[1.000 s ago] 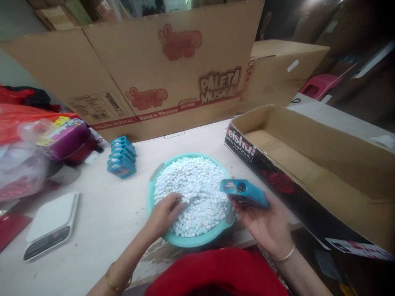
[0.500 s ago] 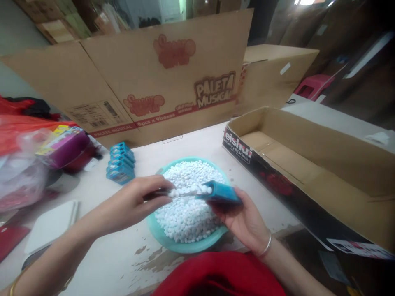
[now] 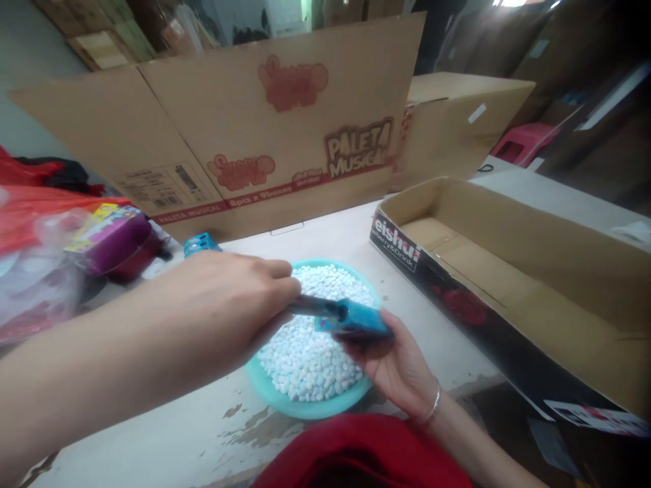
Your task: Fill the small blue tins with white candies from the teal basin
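head view, items as we list them:
- left hand [image 3: 249, 291]: closed, gripping a slim dark tool [image 3: 312, 305] by one end; the fingertips are partly hidden from us
- slim dark tool: between our hands, long axis running nearly straight across from the left hand to the right, tipped slightly down; far end at the box's open end, whether inside we cannot tell
- blue box [image 3: 365, 320]: gripped in the right hand [image 3: 399, 371], open end facing the left hand, long axis roughly in line with the tool; the right hand is the nearer
- turquoise bowl [image 3: 289, 408] of white pellets [image 3: 310, 373]: beneath both hands
- stacked blue boxes [image 3: 202, 242]: beyond the left hand, partly hidden
- open carton [image 3: 503, 271]: right of the right hand, well apart
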Action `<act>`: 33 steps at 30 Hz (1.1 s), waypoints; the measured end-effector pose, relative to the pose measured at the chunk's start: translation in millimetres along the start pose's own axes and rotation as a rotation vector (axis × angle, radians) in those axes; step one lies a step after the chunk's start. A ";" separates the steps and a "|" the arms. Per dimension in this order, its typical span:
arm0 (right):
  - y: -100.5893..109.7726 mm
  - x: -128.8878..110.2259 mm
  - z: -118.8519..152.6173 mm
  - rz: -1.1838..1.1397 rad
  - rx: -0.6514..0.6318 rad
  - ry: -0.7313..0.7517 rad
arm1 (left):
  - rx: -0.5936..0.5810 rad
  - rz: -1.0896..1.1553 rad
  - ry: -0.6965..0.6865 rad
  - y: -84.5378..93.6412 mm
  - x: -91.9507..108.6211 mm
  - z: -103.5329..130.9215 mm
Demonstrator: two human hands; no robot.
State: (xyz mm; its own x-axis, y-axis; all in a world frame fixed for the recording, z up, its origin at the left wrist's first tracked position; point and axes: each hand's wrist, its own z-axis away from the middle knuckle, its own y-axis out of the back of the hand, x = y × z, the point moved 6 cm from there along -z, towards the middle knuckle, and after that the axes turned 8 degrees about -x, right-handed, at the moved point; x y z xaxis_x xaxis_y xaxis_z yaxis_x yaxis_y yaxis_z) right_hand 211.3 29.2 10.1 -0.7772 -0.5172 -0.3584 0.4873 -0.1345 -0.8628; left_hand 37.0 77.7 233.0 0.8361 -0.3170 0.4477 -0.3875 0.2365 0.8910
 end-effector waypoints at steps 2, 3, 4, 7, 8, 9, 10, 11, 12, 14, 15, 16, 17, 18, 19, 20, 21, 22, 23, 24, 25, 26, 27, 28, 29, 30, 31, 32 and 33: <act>2.4 -5.0 1.7 0.007 0.010 0.019 | -0.113 -0.180 -0.113 -11.8 -12.7 9.9; 4.6 -8.9 2.8 0.008 0.015 0.039 | -0.184 -0.265 -0.162 -22.8 -26.2 16.0; 7.5 -13.3 4.0 0.009 0.022 0.061 | -0.206 -0.305 -0.171 -34.0 -44.6 21.6; 19.2 -26.2 7.1 0.019 0.053 0.110 | -0.325 -0.293 -0.053 -88.3 -106.3 32.7; 23.1 -29.7 7.7 0.021 0.065 0.121 | -0.349 -0.259 -0.009 -110.1 -120.9 33.9; 26.4 -32.5 7.9 0.023 0.074 0.131 | -0.353 -0.213 0.024 -131.5 -130.2 33.3; 28.9 -34.4 7.9 0.023 0.084 0.140 | -0.342 -0.164 0.048 -151.9 -134.3 31.1; 30.6 -35.6 7.6 0.022 0.091 0.148 | -0.317 -0.116 0.061 -170.1 -133.9 27.4; 31.5 -35.9 7.1 0.021 0.096 0.155 | -0.290 -0.078 0.068 -186.0 -130.4 22.9; 31.3 -34.7 5.7 0.023 0.095 0.160 | -0.246 -0.027 0.076 -209.6 -120.3 13.3; 30.9 -33.8 5.1 0.024 0.094 0.160 | -0.229 -0.007 0.079 -217.0 -116.1 9.3; 30.6 -32.9 4.5 0.026 0.092 0.158 | -0.217 0.016 0.081 -221.6 -113.5 6.4; 30.5 -32.1 4.2 0.027 0.090 0.153 | -0.208 0.046 0.083 -223.6 -112.6 4.8; 30.8 -31.7 4.1 0.027 0.089 0.148 | -0.203 0.079 0.084 -223.2 -113.4 4.5; 31.2 -31.8 4.2 0.025 0.089 0.147 | -0.200 0.111 0.083 -220.7 -115.2 5.2; 31.9 -32.3 4.5 0.021 0.091 0.148 | -0.198 0.140 0.081 -216.0 -117.6 6.8; 32.7 -32.9 5.0 0.016 0.096 0.153 | -0.195 0.163 0.079 -209.2 -120.2 9.0; 33.4 -33.5 5.5 0.014 0.104 0.159 | -0.192 0.185 0.073 -200.5 -122.2 11.4; 33.8 -33.9 6.1 0.014 0.112 0.165 | -0.189 0.208 0.062 -190.0 -123.1 13.9; 33.8 -33.9 6.5 0.017 0.119 0.172 | -0.183 0.229 0.045 -177.7 -122.8 16.4; 33.3 -33.4 6.7 0.025 0.123 0.178 | -0.174 0.245 0.025 -163.9 -121.3 18.8; 32.0 -32.5 6.6 0.035 0.122 0.182 | -0.163 0.255 0.002 -149.1 -118.4 21.0; 30.3 -31.1 6.2 0.047 0.117 0.186 | -0.151 0.254 -0.022 -133.9 -114.4 22.8; 28.2 -29.3 5.5 0.058 0.110 0.189 | -0.140 0.239 -0.044 -118.8 -109.3 24.3; 26.0 -27.4 4.7 0.066 0.104 0.193 | -0.131 0.213 -0.066 -104.5 -103.2 25.2; 23.7 -25.1 3.7 0.070 0.098 0.194 | -0.133 0.185 -0.090 -92.0 -96.2 25.5; 21.5 -22.6 2.5 0.068 0.091 0.192 | -0.150 0.158 -0.113 -81.7 -88.5 24.9; 19.2 -19.9 1.3 0.062 0.085 0.185 | -0.176 0.129 -0.137 -73.5 -80.5 23.5; 16.9 -17.0 0.2 0.052 0.077 0.173 | -0.211 0.098 -0.160 -67.2 -72.4 21.4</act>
State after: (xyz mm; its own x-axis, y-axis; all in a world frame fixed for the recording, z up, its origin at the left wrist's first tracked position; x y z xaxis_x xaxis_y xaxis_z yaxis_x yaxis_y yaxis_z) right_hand 232.8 35.5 1.7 -0.8040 -0.3729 -0.4631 0.5521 -0.1788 -0.8144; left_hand -5.7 65.2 142.3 0.7198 -0.4203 0.5525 -0.3603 0.4541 0.8149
